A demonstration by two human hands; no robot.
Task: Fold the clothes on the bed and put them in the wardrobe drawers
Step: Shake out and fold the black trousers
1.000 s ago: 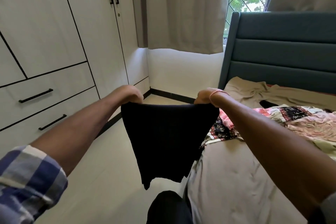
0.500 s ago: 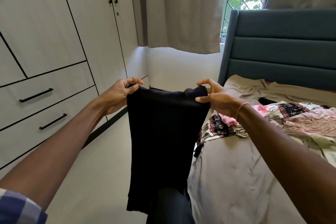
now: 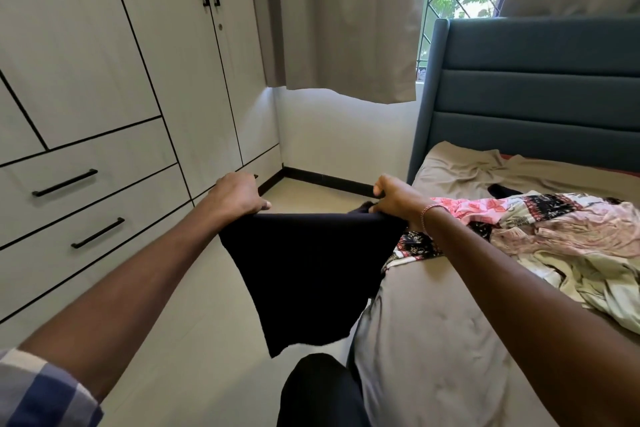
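Fingers of both hands are curled and clamped on the top edge of a black garment (image 3: pixel 308 274), one hand at each corner.

Far left: a blue-and-white checked sleeve (image 3: pixel 41 388) is seen at the lower edge. A pale wardrobe (image 3: pixel 104 45) is noted along the left wall. Two drawers are set in its lower part, the upper drawer (image 3: pixel 104 163) and the lower drawer (image 3: pixel 138 204), both closed, each with a dark bar handle.

Left of centre: the left hand (image 3: pixel 239 196) is held knuckles up, the cloth gripped beneath it.

Centre: the garment is held taut between the hands and hangs free in the air over the floor (image 3: pixel 207 305), just beside the bed's near edge. A dark-clad knee (image 3: pixel 318 392) is seen below it. A beige curtain (image 3: pixel 346 21) is hung on the far wall.

Right of centre: the right hand (image 3: pixel 398 199) is marked by a bracelet (image 3: pixel 429 215) at the wrist; the cloth is pinched between thumb and fingers.

Right: the bed (image 3: pixel 433 340) is covered in a tan sheet and backed by a blue-grey headboard (image 3: pixel 540 80). A loose pile of clothes (image 3: pixel 554 236), pink, cream and patterned, is left unfolded on it.
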